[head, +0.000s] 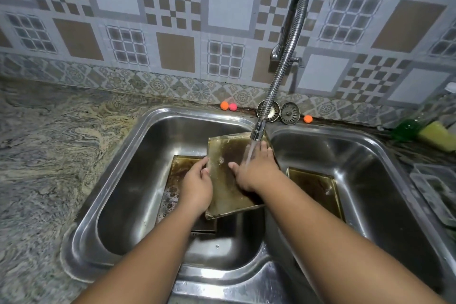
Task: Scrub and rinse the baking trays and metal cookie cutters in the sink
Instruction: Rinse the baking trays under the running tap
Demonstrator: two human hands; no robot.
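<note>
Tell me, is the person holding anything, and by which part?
The left hand grips the stained baking tray by its left edge; the right hand only lies flat on its face, under the running water.

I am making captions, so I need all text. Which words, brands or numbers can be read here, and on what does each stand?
No text can be read.
The tray, tap, sink and wall tiles show no writing.
The green bottle at the right is too blurred to tell.

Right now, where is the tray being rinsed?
In head view the tray is held over the left basin under the tap, left hand gripping its left edge, right hand flat on it.
</note>
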